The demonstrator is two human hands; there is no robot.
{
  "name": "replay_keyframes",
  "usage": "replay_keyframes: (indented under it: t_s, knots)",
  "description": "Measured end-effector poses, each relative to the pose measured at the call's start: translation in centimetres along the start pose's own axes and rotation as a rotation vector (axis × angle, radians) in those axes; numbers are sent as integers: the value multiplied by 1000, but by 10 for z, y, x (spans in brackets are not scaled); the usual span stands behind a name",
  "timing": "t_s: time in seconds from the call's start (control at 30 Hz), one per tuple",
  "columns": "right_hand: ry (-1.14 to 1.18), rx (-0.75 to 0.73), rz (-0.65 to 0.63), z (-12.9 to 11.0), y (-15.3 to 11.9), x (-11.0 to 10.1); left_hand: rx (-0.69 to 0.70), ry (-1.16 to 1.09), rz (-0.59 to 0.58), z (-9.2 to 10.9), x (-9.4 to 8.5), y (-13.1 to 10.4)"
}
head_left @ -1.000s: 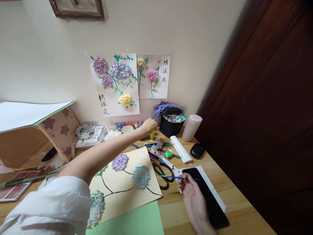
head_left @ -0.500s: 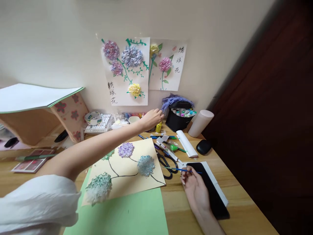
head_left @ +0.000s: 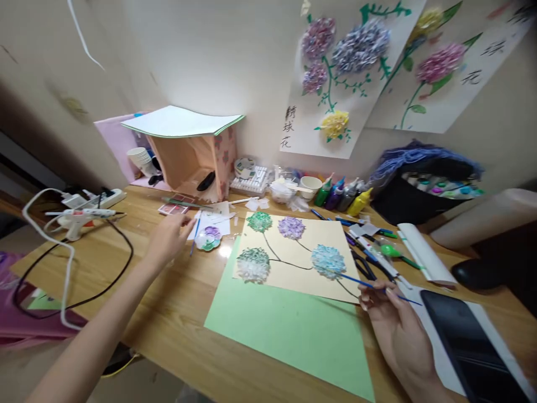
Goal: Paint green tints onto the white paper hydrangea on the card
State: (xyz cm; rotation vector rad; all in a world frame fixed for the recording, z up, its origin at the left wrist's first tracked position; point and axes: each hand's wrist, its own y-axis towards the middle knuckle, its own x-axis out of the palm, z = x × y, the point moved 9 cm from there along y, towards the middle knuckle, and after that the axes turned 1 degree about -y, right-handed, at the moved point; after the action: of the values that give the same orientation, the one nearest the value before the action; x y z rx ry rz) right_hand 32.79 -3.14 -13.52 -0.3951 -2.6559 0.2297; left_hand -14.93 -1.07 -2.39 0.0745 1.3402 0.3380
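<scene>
My left hand (head_left: 171, 238) reaches over the left of the desk, its fingers loosely bent and partly apart. Right beside its fingertips is a thin blue brush (head_left: 194, 235); whether they touch it I cannot tell. Close by sits a small flower-shaped paint palette (head_left: 208, 238) with purple and green paint. In my right hand (head_left: 396, 330), palm up, a blue paintbrush (head_left: 364, 284) rests between the fingers, its tip toward the pale-blue flower (head_left: 328, 261). That flower belongs to a cream sheet (head_left: 293, 280) of textured flowers and dark stems, lying on green paper (head_left: 289, 336).
Paint bottles (head_left: 335, 193) and a white cup (head_left: 311, 186) line the wall. Black-handled scissors (head_left: 363, 266), pens and a paper roll (head_left: 423, 252) lie to the right, near a phone (head_left: 470, 341). A glue gun (head_left: 78, 221) and looping cables occupy the left side.
The view has swung left. My left hand has left the bottles at the back and come to the palette on the left. My right hand still holds its paintbrush, beside the cream sheet.
</scene>
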Motion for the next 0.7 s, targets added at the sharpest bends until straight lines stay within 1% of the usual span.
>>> replay_keyframes:
  t_s: [0.07, 0.17, 0.23, 0.3, 0.37, 0.43, 0.53, 0.7]
  knots:
    - [-46, -25, -80, 8, -5, 30, 26, -48, -78, -12, 18, -2]
    - [-79, -45, -189, 25, -14, 77, 22, -134, -142, -21, 42, -2]
    - [-66, -75, -234, 34, -21, 103, 10, -131, -154, -26, 54, 0]
    - [-75, -85, -272, 45, -27, 121, -5, -131, -150, -30, 61, 1]
    - [-98, -93, -303, 53, -31, 130, -18, -137, -145, -34, 63, 2]
    - [-115, -101, -330, 58, -32, 132, -32, -144, -145, -37, 64, 2]
    - [-120, -116, -327, 60, -31, 127, -57, -162, -158, -41, 65, 1]
    - [-135, -154, -311, 56, -28, 123, -146, -173, -198, -47, 71, 4]
